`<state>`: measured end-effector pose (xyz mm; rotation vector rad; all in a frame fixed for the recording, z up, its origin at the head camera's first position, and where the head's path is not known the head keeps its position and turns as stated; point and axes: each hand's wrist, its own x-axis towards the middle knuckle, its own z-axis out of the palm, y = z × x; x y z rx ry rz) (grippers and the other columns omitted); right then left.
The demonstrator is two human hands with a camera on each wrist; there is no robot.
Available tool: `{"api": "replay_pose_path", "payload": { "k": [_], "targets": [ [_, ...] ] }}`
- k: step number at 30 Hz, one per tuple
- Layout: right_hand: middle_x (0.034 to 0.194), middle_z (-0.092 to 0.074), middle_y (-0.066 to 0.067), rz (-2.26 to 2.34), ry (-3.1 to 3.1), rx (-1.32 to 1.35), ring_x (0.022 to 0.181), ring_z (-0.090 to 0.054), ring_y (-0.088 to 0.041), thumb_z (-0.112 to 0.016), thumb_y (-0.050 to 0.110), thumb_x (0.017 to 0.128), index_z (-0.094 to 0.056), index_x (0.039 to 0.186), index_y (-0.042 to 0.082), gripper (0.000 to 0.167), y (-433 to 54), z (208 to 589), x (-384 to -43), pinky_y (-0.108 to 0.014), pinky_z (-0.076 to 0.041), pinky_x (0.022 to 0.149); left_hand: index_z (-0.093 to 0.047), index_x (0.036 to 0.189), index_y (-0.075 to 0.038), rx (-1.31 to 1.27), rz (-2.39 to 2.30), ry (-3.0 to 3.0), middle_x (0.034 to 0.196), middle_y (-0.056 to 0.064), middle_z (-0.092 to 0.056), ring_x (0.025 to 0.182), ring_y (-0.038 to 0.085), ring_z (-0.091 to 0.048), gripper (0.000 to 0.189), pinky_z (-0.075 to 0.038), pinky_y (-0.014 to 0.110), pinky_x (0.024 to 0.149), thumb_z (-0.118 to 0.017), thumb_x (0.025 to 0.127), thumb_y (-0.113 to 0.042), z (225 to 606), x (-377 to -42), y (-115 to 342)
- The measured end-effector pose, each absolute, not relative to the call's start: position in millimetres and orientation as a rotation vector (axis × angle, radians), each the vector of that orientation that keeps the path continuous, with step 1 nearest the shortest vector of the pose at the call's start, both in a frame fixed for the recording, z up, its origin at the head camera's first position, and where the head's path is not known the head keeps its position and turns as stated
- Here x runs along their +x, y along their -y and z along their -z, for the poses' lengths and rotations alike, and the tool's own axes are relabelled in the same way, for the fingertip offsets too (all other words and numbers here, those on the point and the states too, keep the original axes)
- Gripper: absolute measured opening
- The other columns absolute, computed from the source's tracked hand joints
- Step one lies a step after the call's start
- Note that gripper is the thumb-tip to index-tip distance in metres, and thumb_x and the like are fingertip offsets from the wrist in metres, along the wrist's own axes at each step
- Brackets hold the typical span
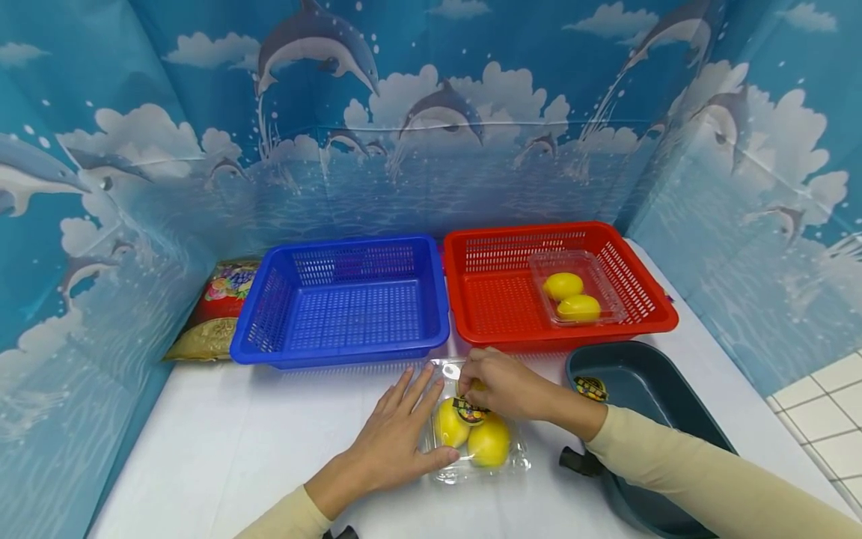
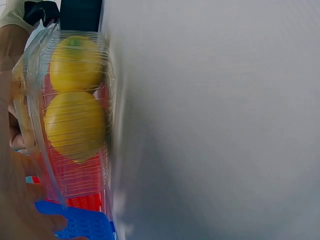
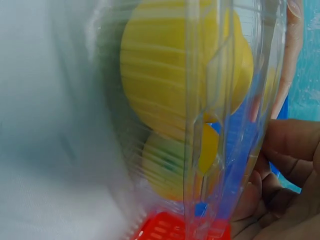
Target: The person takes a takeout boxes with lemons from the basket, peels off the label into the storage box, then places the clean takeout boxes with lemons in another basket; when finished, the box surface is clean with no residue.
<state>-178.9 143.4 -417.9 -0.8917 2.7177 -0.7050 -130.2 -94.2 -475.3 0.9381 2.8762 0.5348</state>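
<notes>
The spread left hand (image 1: 393, 438) is resting on a box (image 1: 458, 473) of lemons (image 1: 489, 442), the curled right hand (image 1: 505, 383) touching a label (image 1: 471, 412), pinch uncertain.

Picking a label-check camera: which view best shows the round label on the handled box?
Head: it looks down on the dark label by the right hand. Left and right wrist views show the box side-on; I can't make out the label in either.
</notes>
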Motion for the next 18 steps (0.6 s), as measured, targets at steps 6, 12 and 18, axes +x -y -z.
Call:
{"api": "replay_pose_path", "payload": {
  "k": [6, 12, 18],
  "targets": [
    [0.084, -0.054, 0.009, 0.758, -2.684, -0.877, 0.081, -0.050, -0.011, -0.072, 0.008, 0.094, -0.067, 0.084, 0.020, 0.016, -143.2, 417.6, -180.4, -0.028, -0.049, 0.076, -0.021, 0.164, -0.018, 0.941, -0.548, -2.875, 0.172, -0.001, 0.002, 0.157, 0.037, -0.005, 0.096, -0.021, 0.060, 0.122, -0.049, 0.092, -0.075, 475.7, -130.1, 94.3],
    [0.083, -0.052, 0.006, 0.847, -2.612, -0.877, 0.080, -0.050, -0.012, -0.068, 0.004, 0.096, -0.063, 0.083, 0.017, 0.019, -145.0, 418.0, -182.4, -0.025, -0.047, 0.072, -0.020, 0.164, -0.017, 0.958, -0.542, -2.880, 0.173, 0.000, 0.001, 0.157, 0.038, -0.007, 0.097, -0.021, 0.060, 0.122, -0.045, 0.092, -0.078, 476.2, -130.4, 94.8],
    [0.083, -0.052, 0.003, 0.942, -2.529, -0.856, 0.079, -0.051, -0.014, -0.065, 0.002, 0.097, -0.061, 0.085, 0.014, 0.017, -146.9, 417.6, -183.2, -0.025, -0.047, 0.070, -0.020, 0.165, -0.017, 0.967, -0.532, -2.884, 0.173, 0.000, 0.001, 0.157, 0.039, -0.007, 0.099, -0.022, 0.059, 0.122, -0.043, 0.092, -0.079, 476.4, -130.4, 95.3]
  ]
}}
